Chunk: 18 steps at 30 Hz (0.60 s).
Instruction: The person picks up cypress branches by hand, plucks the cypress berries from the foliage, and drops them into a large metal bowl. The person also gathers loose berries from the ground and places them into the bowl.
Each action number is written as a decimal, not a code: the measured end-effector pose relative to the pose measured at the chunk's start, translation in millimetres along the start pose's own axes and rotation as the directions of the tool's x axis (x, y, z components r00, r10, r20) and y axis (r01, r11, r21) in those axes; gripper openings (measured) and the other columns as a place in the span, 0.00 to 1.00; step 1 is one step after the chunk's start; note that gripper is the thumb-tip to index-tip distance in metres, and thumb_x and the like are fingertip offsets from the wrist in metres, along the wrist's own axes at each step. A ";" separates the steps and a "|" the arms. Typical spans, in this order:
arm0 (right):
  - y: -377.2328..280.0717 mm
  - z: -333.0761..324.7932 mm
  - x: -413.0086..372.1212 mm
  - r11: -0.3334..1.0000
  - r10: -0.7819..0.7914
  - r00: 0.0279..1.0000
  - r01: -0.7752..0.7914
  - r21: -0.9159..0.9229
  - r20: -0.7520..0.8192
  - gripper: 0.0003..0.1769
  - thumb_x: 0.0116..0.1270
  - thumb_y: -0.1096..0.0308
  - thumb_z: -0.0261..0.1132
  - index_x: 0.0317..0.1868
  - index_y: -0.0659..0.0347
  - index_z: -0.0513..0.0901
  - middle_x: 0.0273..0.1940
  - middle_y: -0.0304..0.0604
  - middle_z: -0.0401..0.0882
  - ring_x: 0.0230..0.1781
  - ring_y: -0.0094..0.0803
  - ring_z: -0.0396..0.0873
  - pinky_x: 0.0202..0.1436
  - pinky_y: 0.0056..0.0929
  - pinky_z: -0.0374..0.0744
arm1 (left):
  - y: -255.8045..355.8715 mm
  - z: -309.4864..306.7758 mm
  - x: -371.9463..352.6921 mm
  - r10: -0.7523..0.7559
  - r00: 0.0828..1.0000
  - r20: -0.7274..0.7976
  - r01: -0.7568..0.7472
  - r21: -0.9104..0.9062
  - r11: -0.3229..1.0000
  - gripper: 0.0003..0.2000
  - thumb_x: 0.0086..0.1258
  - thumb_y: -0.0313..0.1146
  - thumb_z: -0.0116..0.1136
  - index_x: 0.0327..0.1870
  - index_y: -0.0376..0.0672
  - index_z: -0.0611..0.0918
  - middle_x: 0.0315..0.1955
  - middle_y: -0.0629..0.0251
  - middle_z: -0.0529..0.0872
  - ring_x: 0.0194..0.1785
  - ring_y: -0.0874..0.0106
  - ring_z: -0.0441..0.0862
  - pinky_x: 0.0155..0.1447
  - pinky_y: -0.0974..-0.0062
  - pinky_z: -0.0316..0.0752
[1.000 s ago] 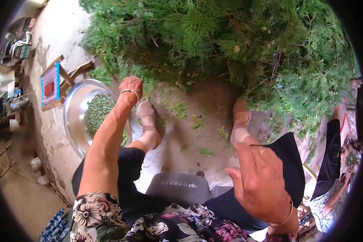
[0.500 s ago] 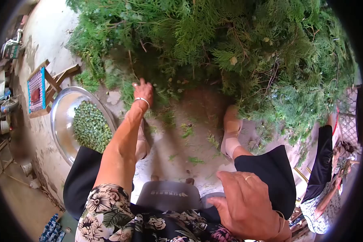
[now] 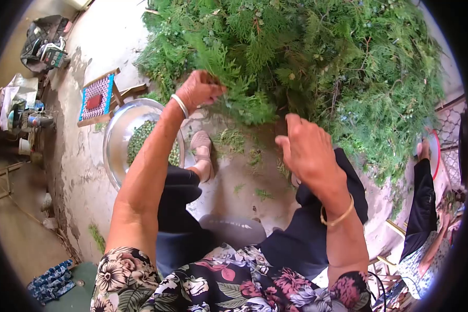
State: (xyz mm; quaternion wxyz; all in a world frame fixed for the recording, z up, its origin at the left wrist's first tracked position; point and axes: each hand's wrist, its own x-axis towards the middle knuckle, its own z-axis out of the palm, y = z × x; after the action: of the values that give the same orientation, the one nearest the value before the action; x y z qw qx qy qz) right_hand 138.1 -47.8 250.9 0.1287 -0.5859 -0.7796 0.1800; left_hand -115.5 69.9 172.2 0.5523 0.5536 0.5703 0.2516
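A stool [image 3: 92, 108] with a woven seat stands at upper left, just beside a metal bowl [image 3: 111, 138] that holds small green berries [image 3: 136, 144]; the left forearm crosses in front of the bowl, hiding part of them. Left of upper centre, the left hand [image 3: 196, 89] grasps a leafy sprig [image 3: 249, 104] at the near edge of the branch pile [image 3: 296, 47], which fills the top. Scattered green bits lie on the open floor [image 3: 234, 195] mid-frame. The right hand [image 3: 313, 153], released, hangs right of centre. Another person's dark-clad leg [image 3: 420, 208] stands at far right.
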 end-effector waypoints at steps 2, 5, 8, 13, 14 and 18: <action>-7.5 -9.0 4.2 0.999 -0.005 1.000 0.005 0.034 0.018 0.10 0.57 0.70 0.63 0.31 0.71 0.75 0.26 0.61 0.78 0.29 0.55 0.80 0.36 0.47 0.77 | 36.7 7.5 -26.4 0.029 0.995 -0.092 -0.027 0.022 0.999 0.12 0.59 0.28 0.62 0.37 0.26 0.80 0.25 0.60 0.82 0.22 0.75 0.79 0.24 0.81 0.74; -25.5 -27.5 13.5 0.995 -0.026 0.999 0.022 0.096 0.043 0.12 0.57 0.68 0.63 0.31 0.72 0.76 0.26 0.64 0.78 0.30 0.57 0.80 0.38 0.48 0.77 | 92.0 21.5 -53.6 0.077 0.971 -0.226 -0.076 0.014 0.997 0.12 0.59 0.29 0.61 0.35 0.25 0.79 0.23 0.61 0.81 0.20 0.75 0.78 0.22 0.81 0.73; -43.8 -41.2 23.7 0.993 -0.009 0.997 -0.001 0.114 0.081 0.15 0.56 0.66 0.65 0.34 0.72 0.75 0.28 0.64 0.78 0.33 0.58 0.79 0.39 0.48 0.77 | 126.4 30.9 -76.4 0.115 0.960 -0.256 -0.127 -0.029 0.992 0.15 0.59 0.32 0.61 0.33 0.23 0.79 0.21 0.61 0.80 0.17 0.75 0.78 0.19 0.82 0.71; -51.7 -27.0 46.9 0.997 0.036 0.985 -0.024 0.069 -0.169 0.17 0.54 0.68 0.67 0.39 0.71 0.72 0.34 0.62 0.78 0.39 0.57 0.78 0.41 0.47 0.75 | 128.2 32.4 -86.9 0.139 0.965 -0.221 -0.224 -0.432 0.873 0.11 0.62 0.31 0.60 0.30 0.27 0.78 0.22 0.61 0.80 0.18 0.72 0.80 0.18 0.81 0.72; -51.4 -20.9 51.1 0.995 0.049 0.972 -0.026 0.100 -0.230 0.17 0.54 0.70 0.66 0.40 0.71 0.72 0.35 0.62 0.78 0.39 0.57 0.78 0.42 0.46 0.76 | 121.5 31.2 -83.6 0.132 0.977 -0.165 -0.205 -0.587 0.783 0.11 0.64 0.30 0.59 0.30 0.28 0.78 0.23 0.60 0.80 0.18 0.70 0.81 0.18 0.80 0.73; -52.7 -5.7 62.4 0.842 0.163 0.970 -0.042 0.539 -0.179 0.16 0.54 0.73 0.64 0.41 0.73 0.72 0.36 0.64 0.79 0.40 0.57 0.79 0.43 0.45 0.76 | 98.0 23.2 -72.9 0.155 0.986 -0.056 -0.138 -0.798 0.587 0.10 0.67 0.26 0.54 0.42 0.27 0.75 0.29 0.57 0.80 0.25 0.66 0.84 0.22 0.77 0.78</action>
State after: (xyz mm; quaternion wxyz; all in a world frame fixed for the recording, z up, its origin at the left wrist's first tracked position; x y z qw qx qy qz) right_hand 77.3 -0.4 278.1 0.3602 -0.5846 -0.6478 0.3298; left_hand -76.0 21.6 279.7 0.7242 0.2956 0.3446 0.5190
